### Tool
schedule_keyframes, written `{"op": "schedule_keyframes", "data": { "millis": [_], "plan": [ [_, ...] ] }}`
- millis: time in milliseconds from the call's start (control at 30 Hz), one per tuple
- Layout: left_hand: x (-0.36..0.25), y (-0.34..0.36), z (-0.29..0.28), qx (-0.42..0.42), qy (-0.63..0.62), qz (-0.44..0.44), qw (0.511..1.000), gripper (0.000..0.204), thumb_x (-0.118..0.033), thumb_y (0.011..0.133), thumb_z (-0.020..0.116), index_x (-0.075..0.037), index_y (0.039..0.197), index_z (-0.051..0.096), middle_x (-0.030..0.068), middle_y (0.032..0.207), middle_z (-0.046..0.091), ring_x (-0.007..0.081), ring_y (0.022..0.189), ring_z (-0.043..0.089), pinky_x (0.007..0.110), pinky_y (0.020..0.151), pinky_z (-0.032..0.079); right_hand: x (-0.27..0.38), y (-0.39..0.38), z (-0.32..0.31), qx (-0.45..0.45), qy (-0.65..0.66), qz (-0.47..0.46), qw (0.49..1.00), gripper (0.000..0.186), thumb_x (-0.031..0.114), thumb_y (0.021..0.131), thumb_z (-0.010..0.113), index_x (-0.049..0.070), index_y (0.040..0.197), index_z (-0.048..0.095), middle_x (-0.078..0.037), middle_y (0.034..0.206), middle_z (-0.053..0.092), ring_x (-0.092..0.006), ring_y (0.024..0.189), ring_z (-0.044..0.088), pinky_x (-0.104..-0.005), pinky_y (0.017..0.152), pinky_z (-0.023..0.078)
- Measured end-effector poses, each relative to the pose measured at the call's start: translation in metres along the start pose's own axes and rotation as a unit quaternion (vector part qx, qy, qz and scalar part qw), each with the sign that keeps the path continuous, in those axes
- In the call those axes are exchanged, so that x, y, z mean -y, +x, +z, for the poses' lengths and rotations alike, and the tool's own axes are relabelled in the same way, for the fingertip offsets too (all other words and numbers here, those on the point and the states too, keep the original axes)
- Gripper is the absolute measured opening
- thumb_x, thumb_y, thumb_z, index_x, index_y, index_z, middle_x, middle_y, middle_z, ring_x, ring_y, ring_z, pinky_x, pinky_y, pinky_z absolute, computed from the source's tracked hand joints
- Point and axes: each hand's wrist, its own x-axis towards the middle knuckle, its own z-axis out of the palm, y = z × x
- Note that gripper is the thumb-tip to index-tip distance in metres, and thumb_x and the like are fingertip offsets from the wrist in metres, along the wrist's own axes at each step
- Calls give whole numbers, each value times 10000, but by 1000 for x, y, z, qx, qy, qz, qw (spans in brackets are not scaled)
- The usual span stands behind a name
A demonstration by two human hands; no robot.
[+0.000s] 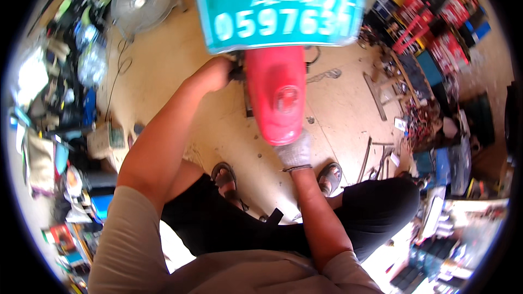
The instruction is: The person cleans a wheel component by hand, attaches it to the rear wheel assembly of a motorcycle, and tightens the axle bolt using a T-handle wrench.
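A glossy red mudguard (275, 103) stands in front of me, its rounded end toward my body. Above its far end is a green number plate (280, 11) with white characters, slightly blurred. My left hand (215, 72), which looks bare, is closed at a dark part (236, 69) beside the mudguard, just below the plate; its fingertips are hidden. A grey glove covers my right hand (296, 152), which reaches under the near end of the mudguard. The mudguard hides its fingers, so their grip cannot be seen.
A round floor fan (143, 1) stands at the far left, its cable on the floor. Clutter and clear plastic bottles (91, 65) line the left side. Red and yellow boxes (449, 13) are stacked at the far right. Metal tools (376, 158) lie right of my feet.
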Motion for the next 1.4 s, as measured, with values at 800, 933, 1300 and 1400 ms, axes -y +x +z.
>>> {"op": "schedule_keyframes", "data": {
  "millis": [800, 933, 1300, 1400],
  "plan": [
    [-23, -31, -5, 50, -66, 61, 995, 510, -170, 929, 747, -2, 1372, 558, 86, 1358, 605, 176, 1222, 574, 370, 1016, 502, 64, 2, -71, -128, 98, 26, 987, 594, 290, 839, 732, 75, 1369, 572, -184, 1358, 623, -380, 1210, 618, -455, 1004, 515],
    [-19, -27, -7, 55, -161, 17, 985, 549, -154, 930, 746, -7, 1410, 524, 74, 1385, 575, 170, 1241, 554, 364, 1030, 491, 56, 7, -64, -124, 99, 16, 987, 606, 299, 836, 735, 85, 1377, 563, -180, 1358, 624, -377, 1214, 615, -454, 1005, 512],
    [-22, -29, -1, 28, -102, 30, 994, 582, -201, 944, 729, -2, 1441, 499, 94, 1413, 563, 184, 1281, 535, 367, 1053, 473, 56, 5, -67, -100, 96, 57, 989, 602, 326, 839, 736, 109, 1372, 558, -170, 1339, 637, -375, 1180, 633, -462, 984, 515],
    [-19, -27, -5, 19, -79, 26, 996, 609, -213, 927, 749, -2, 1442, 500, 96, 1427, 556, 190, 1292, 530, 371, 1065, 465, 57, 5, -68, -97, 95, 51, 989, 601, 324, 838, 736, 110, 1371, 558, -167, 1332, 642, -374, 1178, 634, -461, 986, 513]
  ]
}}
